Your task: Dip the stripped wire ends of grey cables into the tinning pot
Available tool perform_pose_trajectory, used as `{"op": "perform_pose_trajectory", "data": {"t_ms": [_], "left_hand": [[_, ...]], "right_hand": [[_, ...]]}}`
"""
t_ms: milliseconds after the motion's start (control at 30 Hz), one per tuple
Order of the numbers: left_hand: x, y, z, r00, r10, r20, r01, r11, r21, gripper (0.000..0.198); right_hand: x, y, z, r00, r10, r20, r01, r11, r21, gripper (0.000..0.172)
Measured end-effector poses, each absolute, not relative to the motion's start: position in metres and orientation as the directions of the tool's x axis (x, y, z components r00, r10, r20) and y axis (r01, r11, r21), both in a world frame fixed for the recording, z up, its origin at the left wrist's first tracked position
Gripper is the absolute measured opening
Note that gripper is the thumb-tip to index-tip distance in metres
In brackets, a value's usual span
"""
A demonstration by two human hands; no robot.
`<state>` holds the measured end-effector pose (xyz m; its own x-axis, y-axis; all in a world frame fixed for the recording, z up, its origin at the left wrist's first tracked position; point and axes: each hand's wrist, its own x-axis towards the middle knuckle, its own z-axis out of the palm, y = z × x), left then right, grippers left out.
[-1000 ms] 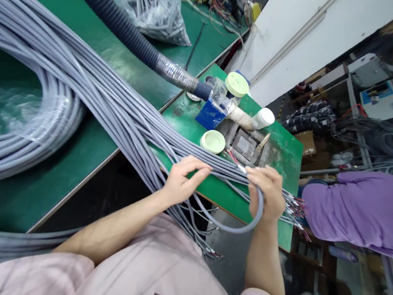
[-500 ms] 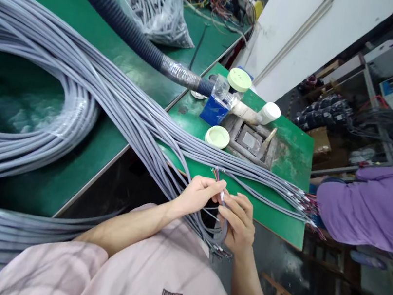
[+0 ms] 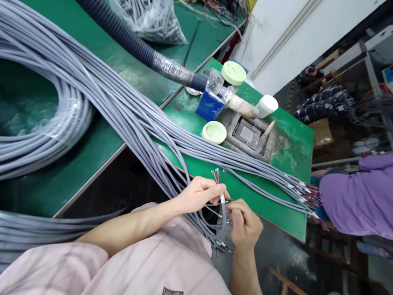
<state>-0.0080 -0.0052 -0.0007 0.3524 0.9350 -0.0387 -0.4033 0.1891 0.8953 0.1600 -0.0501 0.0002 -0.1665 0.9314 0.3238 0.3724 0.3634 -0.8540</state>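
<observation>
My left hand (image 3: 199, 195) pinches a grey cable (image 3: 223, 216) close to its stripped end, between thumb and fingers. Thin coloured wires (image 3: 216, 175) fan out above the thumb, and a white band (image 3: 222, 198) wraps the cable just below it. From there the cable bends down in a loop in front of my body. Just right of this cable is my right hand (image 3: 247, 224), its fingers curled and the fingertips close together; whatever they may hold is hidden. More cable ends (image 3: 220, 246) hang below both hands.
A thick bundle of grey cables (image 3: 132, 103) crosses the green tables. Behind it stand a solder pot (image 3: 248, 134), a pale green lid (image 3: 214, 132), a blue box (image 3: 210, 106) and a black hose (image 3: 102, 10). A person in purple (image 3: 374, 194) is at the right.
My right hand has moved off the cable, slightly right, and its fingers have curled in. My left hand keeps its pinch on the cable. The view has shifted slightly.
</observation>
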Motion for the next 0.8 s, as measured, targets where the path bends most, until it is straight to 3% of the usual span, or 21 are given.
{"op": "perform_pose_trajectory", "data": {"t_ms": [67, 133, 200, 267, 467, 667, 800], "left_hand": [[-0.009, -0.007, -0.001, 0.389, 0.921, -0.026, -0.397, 0.194, 0.897, 0.059], [-0.01, -0.008, -0.004, 0.448, 0.893, -0.04, -0.377, 0.229, 0.898, 0.059], [-0.011, -0.008, -0.007, 0.503, 0.862, -0.067, -0.351, 0.274, 0.895, 0.057], [-0.013, -0.007, -0.009, 0.526, 0.846, -0.093, -0.342, 0.31, 0.887, 0.056], [-0.019, 0.0, -0.01, 0.421, 0.9, -0.11, -0.378, 0.285, 0.881, 0.049], [-0.025, 0.007, -0.012, 0.118, 0.99, -0.075, -0.425, 0.118, 0.897, 0.031], [-0.028, 0.008, -0.01, 0.06, 0.997, -0.057, -0.396, 0.076, 0.915, 0.026]], "right_hand": [[0.157, -0.049, -0.001, -0.311, 0.948, 0.07, 0.205, 0.139, -0.969, 0.038], [0.15, -0.049, -0.007, -0.503, 0.854, -0.135, 0.028, -0.14, -0.99, 0.054], [0.139, -0.05, -0.013, -0.615, 0.755, -0.228, -0.109, -0.368, -0.923, 0.061], [0.126, -0.051, -0.019, -0.63, 0.736, -0.246, -0.219, -0.473, -0.853, 0.062], [0.101, -0.049, -0.02, -0.486, 0.852, -0.195, -0.398, -0.415, -0.819, 0.047], [0.101, -0.05, -0.026, -0.418, 0.877, -0.238, -0.321, -0.387, -0.864, 0.041], [0.099, -0.049, -0.026, -0.394, 0.886, -0.244, -0.272, -0.366, -0.89, 0.04]]}}
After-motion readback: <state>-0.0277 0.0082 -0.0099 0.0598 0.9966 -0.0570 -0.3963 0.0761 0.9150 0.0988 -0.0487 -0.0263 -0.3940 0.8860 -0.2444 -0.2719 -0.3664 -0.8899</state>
